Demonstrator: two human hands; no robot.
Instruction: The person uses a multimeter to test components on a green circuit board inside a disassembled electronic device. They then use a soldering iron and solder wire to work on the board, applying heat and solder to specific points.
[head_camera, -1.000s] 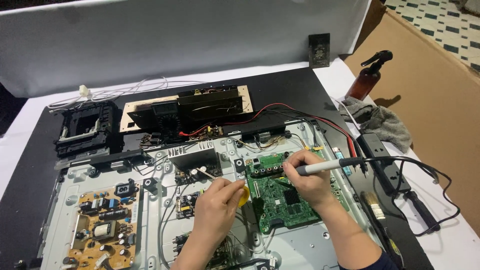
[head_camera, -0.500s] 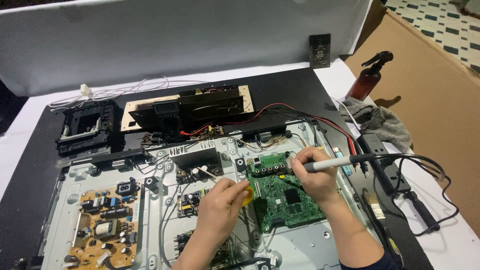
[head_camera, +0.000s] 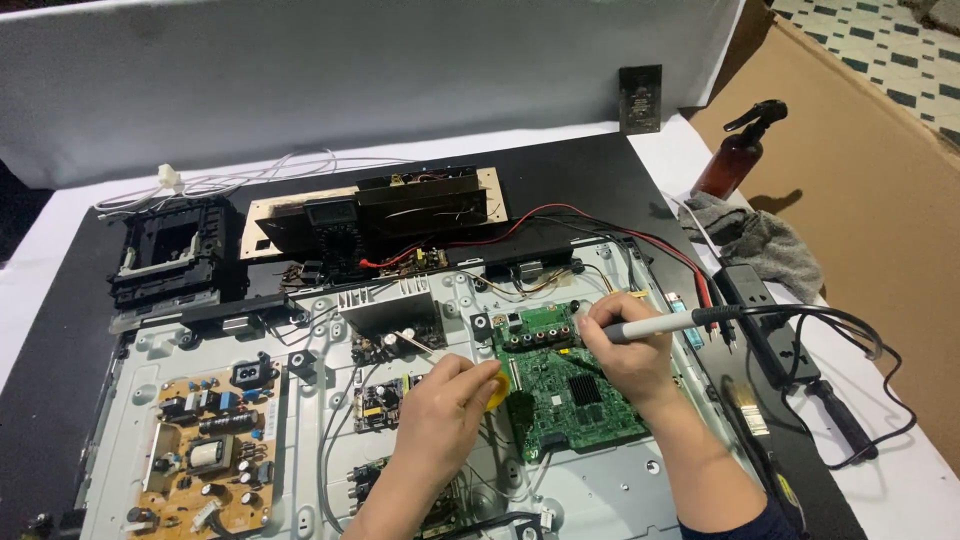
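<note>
The green circuit board (head_camera: 570, 390) lies flat on the grey metal chassis (head_camera: 300, 440) of an opened flat-panel set, and both hands work at its edges. The right hand (head_camera: 625, 345) rests on the board's upper right part, fingers closed around a grey pen-shaped soldering iron (head_camera: 655, 326) whose tip points left, down at the row of connectors along the board's top edge. The iron's black cord (head_camera: 840, 330) runs off to the right of the board, toward a black power strip (head_camera: 760, 320) on the counter (head_camera: 60, 240).

The left hand (head_camera: 450, 400) sits just beside the board's left edge, fingers pinched shut on a small yellow object (head_camera: 497, 388) that touches or nearly touches that edge; what the object is cannot be told. The two hands are apart, with the board's top left corner between them.

Left of the board, well apart from it, a tan power supply board (head_camera: 205, 450) is fixed to the same chassis. Above the board stand a finned heat sink (head_camera: 390, 315) and, farther up, a multimeter (head_camera: 335, 225) with red leads trailing toward the board. To the right of the board, past the power strip, lie a grey rag (head_camera: 760, 245) and an amber spray bottle (head_camera: 735, 155).
</note>
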